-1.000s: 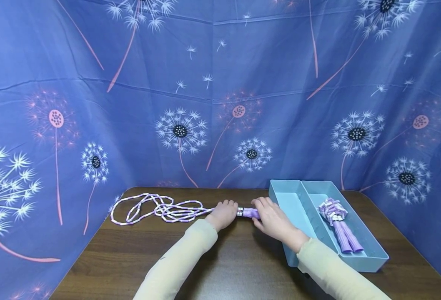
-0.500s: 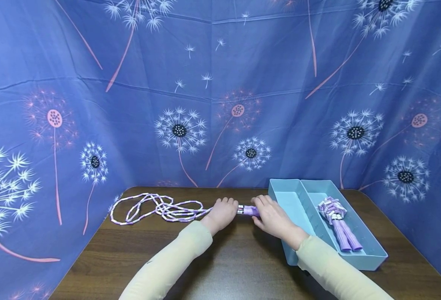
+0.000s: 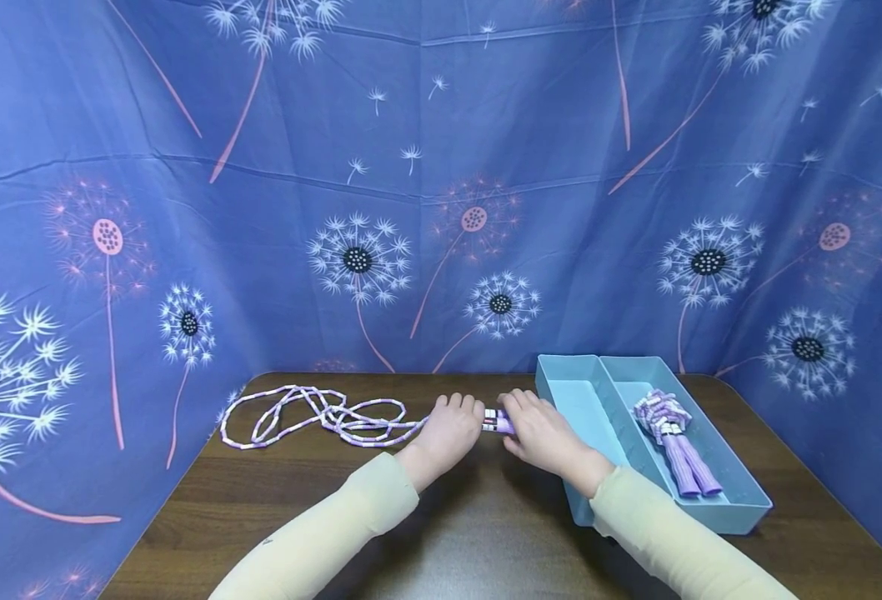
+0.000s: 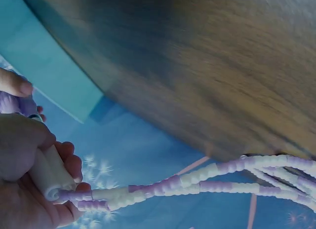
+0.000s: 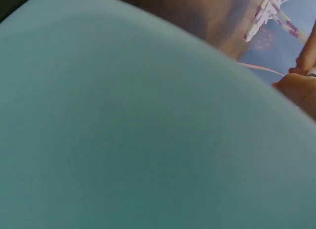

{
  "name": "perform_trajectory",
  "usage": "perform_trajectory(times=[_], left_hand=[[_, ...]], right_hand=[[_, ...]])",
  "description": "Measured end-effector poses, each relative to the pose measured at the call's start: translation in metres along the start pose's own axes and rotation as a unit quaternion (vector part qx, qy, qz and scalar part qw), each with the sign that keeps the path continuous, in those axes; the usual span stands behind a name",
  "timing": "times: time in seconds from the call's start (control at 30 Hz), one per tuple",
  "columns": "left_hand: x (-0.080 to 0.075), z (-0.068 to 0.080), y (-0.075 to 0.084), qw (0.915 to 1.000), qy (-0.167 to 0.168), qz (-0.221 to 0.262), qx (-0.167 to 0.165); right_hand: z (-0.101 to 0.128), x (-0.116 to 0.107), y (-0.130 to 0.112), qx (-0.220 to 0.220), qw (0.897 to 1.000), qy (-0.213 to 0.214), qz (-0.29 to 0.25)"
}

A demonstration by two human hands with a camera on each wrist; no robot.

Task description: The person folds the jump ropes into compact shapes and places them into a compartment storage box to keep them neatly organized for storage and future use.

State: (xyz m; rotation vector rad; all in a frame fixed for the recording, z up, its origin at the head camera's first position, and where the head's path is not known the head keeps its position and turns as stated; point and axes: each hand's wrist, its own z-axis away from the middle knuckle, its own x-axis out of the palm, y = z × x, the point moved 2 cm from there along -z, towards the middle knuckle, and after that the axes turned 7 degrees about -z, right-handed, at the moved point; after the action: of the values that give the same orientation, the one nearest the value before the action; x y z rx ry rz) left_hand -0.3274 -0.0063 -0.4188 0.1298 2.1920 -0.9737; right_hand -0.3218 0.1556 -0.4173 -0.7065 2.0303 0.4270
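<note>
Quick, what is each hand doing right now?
Left hand: fingers curled round the beaded skipping rope near its handles.
Right hand: gripping the purple handles.

Head view forward-down; wrist views close-up

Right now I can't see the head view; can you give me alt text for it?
Two hands meet at mid-table on the purple handles of a beaded jump rope: the left hand and right hand both grip them, the rope trailing left in loose loops. A blue two-compartment tray at right holds a second bundled rope in its right compartment.
</note>
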Motion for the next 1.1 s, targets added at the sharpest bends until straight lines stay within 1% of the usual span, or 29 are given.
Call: perform_trajectory(times=[0.07,0.2,0.37,0.5,0.63,0.83,0.97,1.1], left_hand=[[-0.006,0.002,0.0,1.0,0.006,-0.006,0.0],[-0.017,0.005,0.0,0.9998,0.018,-0.002,0.002],[-0.024,0.008,0.001,0.9993,0.036,-0.009,-0.003],[-0.029,0.01,0.0,0.9991,0.041,-0.012,-0.006],[-0.033,0.012,-0.001,0.9989,0.047,0.005,0.004],[-0.037,0.016,-0.009,0.9952,0.085,0.046,0.014],[-0.041,0.018,-0.011,0.9939,0.092,0.059,0.018],[-0.044,0.019,-0.012,0.9939,0.096,0.052,0.015]], right_hand=[[0.001,-0.002,-0.001,-0.001,1.0,-0.003,0.007],[0.002,-0.007,-0.004,-0.012,1.0,-0.004,0.019],[0.002,-0.013,-0.009,-0.029,0.999,-0.006,0.029],[0.003,-0.016,-0.011,-0.035,0.999,-0.013,0.023],[0.006,-0.021,-0.013,-0.053,0.998,-0.004,0.033],[0.009,-0.033,-0.016,-0.089,0.993,0.034,0.063],[0.01,-0.04,-0.018,-0.09,0.992,0.032,0.077],[0.008,-0.044,-0.023,-0.09,0.992,0.027,0.088]])
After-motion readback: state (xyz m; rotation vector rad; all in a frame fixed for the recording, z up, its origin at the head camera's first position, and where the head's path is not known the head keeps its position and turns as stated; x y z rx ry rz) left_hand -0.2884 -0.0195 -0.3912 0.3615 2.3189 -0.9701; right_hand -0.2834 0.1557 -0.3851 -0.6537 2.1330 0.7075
